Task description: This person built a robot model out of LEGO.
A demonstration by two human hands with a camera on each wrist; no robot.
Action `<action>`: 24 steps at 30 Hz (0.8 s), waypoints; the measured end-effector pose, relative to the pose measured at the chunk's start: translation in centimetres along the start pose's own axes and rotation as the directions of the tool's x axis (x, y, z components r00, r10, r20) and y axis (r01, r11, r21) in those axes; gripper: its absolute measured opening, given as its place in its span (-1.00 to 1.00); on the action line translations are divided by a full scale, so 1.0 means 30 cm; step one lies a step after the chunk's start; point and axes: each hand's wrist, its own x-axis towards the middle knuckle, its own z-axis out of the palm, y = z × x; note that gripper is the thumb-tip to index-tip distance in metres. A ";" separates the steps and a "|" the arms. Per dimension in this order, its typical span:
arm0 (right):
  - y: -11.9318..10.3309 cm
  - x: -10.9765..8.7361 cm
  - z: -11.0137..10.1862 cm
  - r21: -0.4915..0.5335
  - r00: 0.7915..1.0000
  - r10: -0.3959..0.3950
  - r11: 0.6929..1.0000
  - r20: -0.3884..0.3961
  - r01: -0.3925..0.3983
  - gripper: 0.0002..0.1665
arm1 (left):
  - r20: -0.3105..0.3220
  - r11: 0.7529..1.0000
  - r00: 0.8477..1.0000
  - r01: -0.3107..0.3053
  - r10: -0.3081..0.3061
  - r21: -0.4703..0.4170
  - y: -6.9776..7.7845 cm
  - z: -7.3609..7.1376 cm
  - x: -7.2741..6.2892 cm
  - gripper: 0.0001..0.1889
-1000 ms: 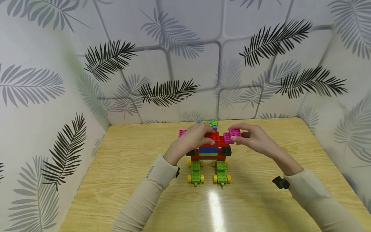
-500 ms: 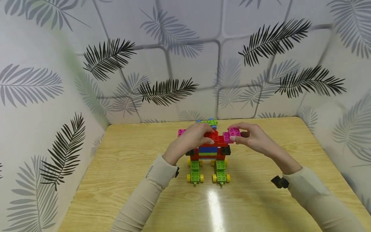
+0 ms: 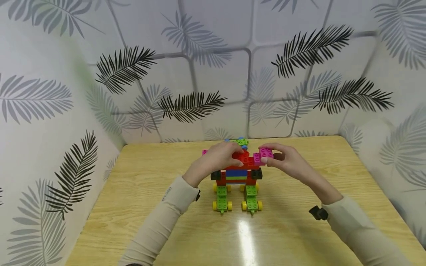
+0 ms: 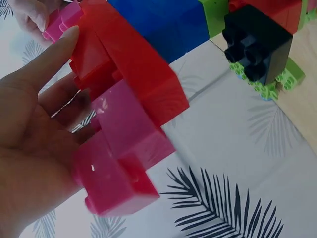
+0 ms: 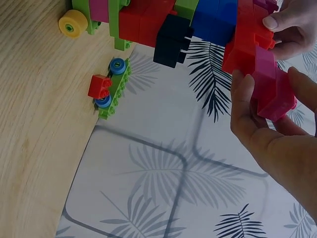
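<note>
Both hands hold the upper part of an upright figure built from toy building bricks. My left hand [image 3: 221, 157] grips the red bricks [image 3: 244, 159] across its top, thumb in front. At the right end, my right hand [image 3: 287, 160] pinches a pink brick [image 3: 265, 152] between thumb and fingers. This brick sits stepped up on another pink one joined to the red row. Two matching pink bricks [image 4: 126, 124] extend at the left end, largely behind my left hand in the head view. Below are a blue brick [image 3: 237, 173], a black brick [image 3: 256, 173] at the side and green wheeled bases [image 3: 252, 203].
Behind the figure, near the table's back edge, stands a small green wheeled base [image 5: 119, 84] with blue wheels and a red brick. The wooden table [image 3: 149, 177] meets a leaf-patterned wall covering [image 3: 219, 85] at the back and sides.
The head view has shifted slightly, so everything appears a little further left. Both hands keep their hold on the bricks, and the figure looks the same.
</note>
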 end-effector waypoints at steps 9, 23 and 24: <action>0.009 0.014 0.028 0.006 1.000 -0.013 1.000 -0.021 0.013 -0.44 | -0.017 0.999 0.999 0.028 -0.027 0.032 -0.061 -0.022 -0.056 -0.56; 0.004 0.048 0.029 -0.018 0.997 -0.076 0.997 0.022 0.077 -0.48 | -0.088 1.000 0.996 0.022 -0.024 -0.020 -0.131 -0.036 -0.132 -0.60; 0.005 0.053 0.023 0.001 0.996 -0.085 0.996 0.022 0.085 -0.49 | -0.091 1.000 0.996 0.022 -0.024 -0.021 -0.134 -0.036 -0.134 -0.60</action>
